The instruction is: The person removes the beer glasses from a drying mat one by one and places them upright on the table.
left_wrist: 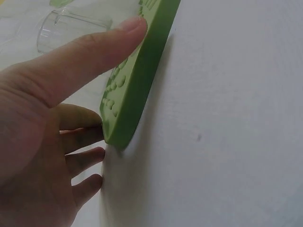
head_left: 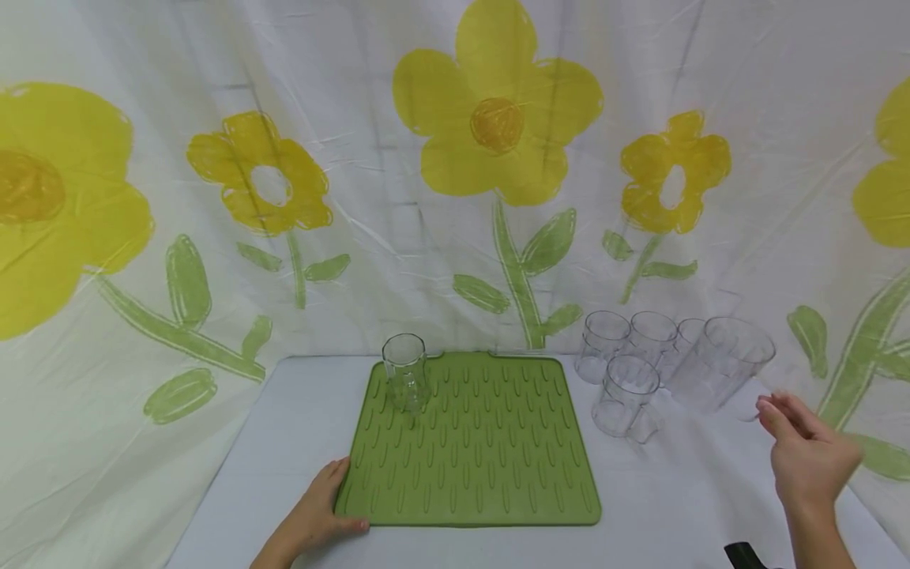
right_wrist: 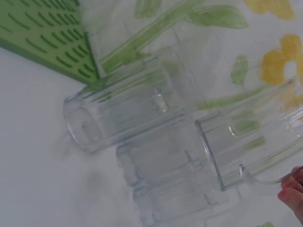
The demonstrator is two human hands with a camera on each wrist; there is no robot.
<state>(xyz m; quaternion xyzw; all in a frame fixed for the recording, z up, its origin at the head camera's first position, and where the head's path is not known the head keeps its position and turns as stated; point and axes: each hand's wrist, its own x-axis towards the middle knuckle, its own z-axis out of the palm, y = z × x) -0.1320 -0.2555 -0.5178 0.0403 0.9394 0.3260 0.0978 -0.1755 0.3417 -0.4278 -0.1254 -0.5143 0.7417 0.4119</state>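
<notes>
My right hand [head_left: 810,454] pinches the handle of a clear glass mug [head_left: 721,367], which is tilted beside the other mugs at the right. In the right wrist view, fingertips [right_wrist: 289,196] grip that handle at the right edge. My left hand [head_left: 316,506] spans the near left corner of a green ribbed mat [head_left: 469,442], thumb at the front edge and fingers along the left side. The left wrist view has the thumb [left_wrist: 94,54] extended along the mat's edge, the other fingers fairly straight. A glass mug [head_left: 405,375] stands on the mat's far left part.
Several more clear mugs stand on the white table [head_left: 675,506] right of the mat, one mug [head_left: 626,399] nearer than the others. A curtain [head_left: 398,261] with yellow flowers hangs behind the table. Part of a black object [head_left: 742,555] shows at the bottom edge.
</notes>
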